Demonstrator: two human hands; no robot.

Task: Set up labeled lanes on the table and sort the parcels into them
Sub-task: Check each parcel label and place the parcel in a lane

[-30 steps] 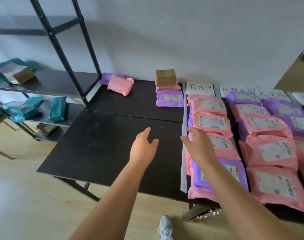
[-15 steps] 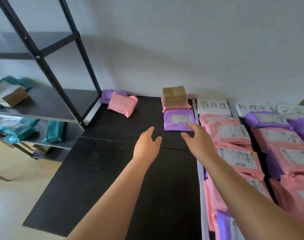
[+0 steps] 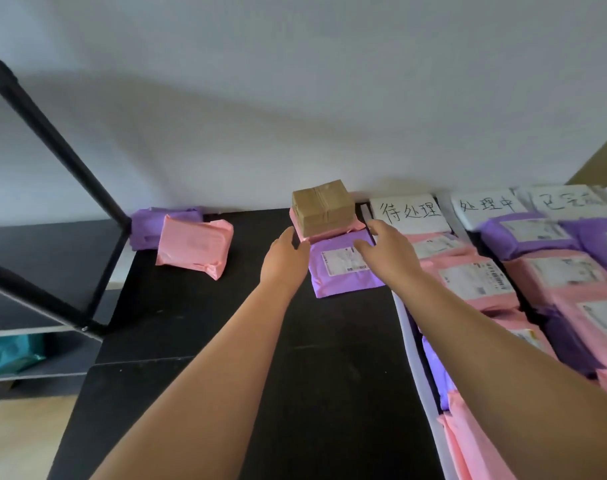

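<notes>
A purple parcel with a white label lies on the black table near the wall. Behind it a brown cardboard box sits on a pink parcel. My left hand hovers open at the purple parcel's left edge. My right hand reaches open over its right side, fingers spread toward the box. To the right, white paper lane labels head rows of pink and purple parcels.
A pink parcel leans on a purple one at the table's back left. A black metal shelf frame stands on the left, with a teal parcel on a lower shelf. A white strip borders the first lane.
Both hands have moved forward from the table's middle to the purple parcel and the box by the wall. The view has shifted closer and to the left.
</notes>
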